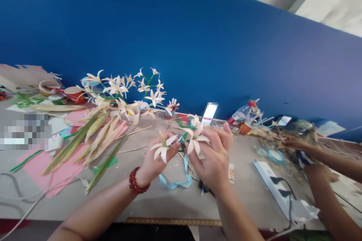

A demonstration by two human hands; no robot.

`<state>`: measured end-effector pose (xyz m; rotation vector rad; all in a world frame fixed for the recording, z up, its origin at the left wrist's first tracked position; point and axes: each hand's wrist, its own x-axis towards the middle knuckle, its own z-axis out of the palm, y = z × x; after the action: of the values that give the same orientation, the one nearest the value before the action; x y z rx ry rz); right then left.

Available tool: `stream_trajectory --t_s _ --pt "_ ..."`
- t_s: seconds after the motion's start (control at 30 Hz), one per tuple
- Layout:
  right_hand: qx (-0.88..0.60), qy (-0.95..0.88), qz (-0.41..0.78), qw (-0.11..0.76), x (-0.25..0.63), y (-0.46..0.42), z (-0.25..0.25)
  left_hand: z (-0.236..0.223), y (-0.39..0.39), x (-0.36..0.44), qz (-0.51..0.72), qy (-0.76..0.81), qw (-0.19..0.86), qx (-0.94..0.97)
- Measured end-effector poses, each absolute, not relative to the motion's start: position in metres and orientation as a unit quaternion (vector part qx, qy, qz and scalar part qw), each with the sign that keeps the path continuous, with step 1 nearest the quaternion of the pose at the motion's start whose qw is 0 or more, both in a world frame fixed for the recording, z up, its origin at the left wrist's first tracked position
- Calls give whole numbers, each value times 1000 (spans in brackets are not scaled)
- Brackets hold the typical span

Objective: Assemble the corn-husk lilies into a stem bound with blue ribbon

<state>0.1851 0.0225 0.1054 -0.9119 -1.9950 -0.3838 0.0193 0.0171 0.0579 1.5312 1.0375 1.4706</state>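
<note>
In front of me, my left hand (154, 162), with a red bead bracelet (138, 180) on its wrist, pinches a green-wrapped stem of artificial flowers. One pale flower (164, 147) spreads over its fingers. My right hand (216, 154) closes on the same spray from the other side, its thumb and index finger near the stem joint. Another cream flower (195, 140) sits against those fingers and partly hides the grip. Below both hands dangles a light blue ribbon (177, 185), looping down to the table. Exactly where the ribbon meets the stem is covered by fingers.
Behind at left, finished white flowers (115, 86) stand in a paper cup (132, 116). Corn husks (102, 139) lie over pink paper (34, 169). A lit phone (209, 115) leans by the blue wall. Rightward are a bottle (239, 115), a power strip (275, 188) and a co-worker's hands (319, 173).
</note>
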Motion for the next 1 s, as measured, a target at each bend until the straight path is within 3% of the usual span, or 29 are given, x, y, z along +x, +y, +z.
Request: stream_trajectory --t_s 0.3,0.77,1.0 --pt "-406 -779 -178 444 175 20 105 58 16 21 592 414 332 607" --pt "-403 -774 -197 446 173 17 107 61 16 19 583 416 378 586" --pt "-386 -778 -182 461 178 16 106 49 24 23 609 376 573 400"
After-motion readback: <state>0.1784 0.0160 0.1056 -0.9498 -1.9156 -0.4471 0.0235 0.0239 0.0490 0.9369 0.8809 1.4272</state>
